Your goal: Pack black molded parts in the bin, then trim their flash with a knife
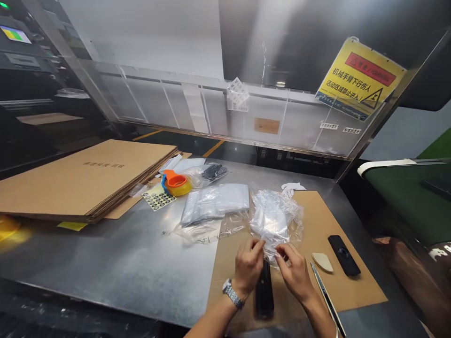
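My left hand, with a metal watch on its wrist, pinches the near end of a clear plastic bag. Opposite it, my right hand grips the same crinkled plastic between thumb and fingers. The bag is part of, or rests against, a loose heap of clear film; which one I cannot tell. Between my wrists a long black case-like part lies on a brown cardboard sheet, its far end partly under the plastic.
Right of my hands are a cream wedge-shaped piece, a thin pen-like tool and a black part with a round detail. Stacked bags, an orange tape dispenser, round stickers and flat cartons lie leftward.
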